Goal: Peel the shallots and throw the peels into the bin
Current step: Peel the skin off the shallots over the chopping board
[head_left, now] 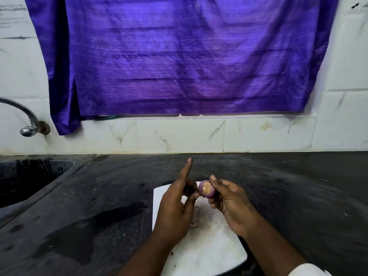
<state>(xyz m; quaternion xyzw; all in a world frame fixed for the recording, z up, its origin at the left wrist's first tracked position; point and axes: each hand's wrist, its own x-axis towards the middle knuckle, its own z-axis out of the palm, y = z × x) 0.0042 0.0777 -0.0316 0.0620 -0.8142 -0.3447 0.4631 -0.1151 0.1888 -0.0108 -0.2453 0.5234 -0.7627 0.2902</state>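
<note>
The right hand [231, 204] grips a shallot [207, 188] between thumb and curled fingers, holding it above the far end of a white board [211, 242]. The shallot's cut end faces the camera, pale yellow inside a purple ring; its far side is hidden by the fingers. The left hand [177, 208] is beside it, index finger pointing straight up and away, thumb and the lower fingers meeting at the shallot's left edge. They seem to pinch a thin scrap of peel there, but the spot is small and blurred, so whether anything is truly held cannot be told.

A small pinkish piece [194, 223] lies on the board between the wrists, half covered by the left hand and too vague to name. The board's near edge is cut off by the forearms and the frame.

The board sits on a dark counter [288, 196] with wet patches. A sink [29, 180] is cut off at the left, with a tap [27, 124] above it on the tiled wall. A purple cloth [179, 56] hangs over the wall behind.
</note>
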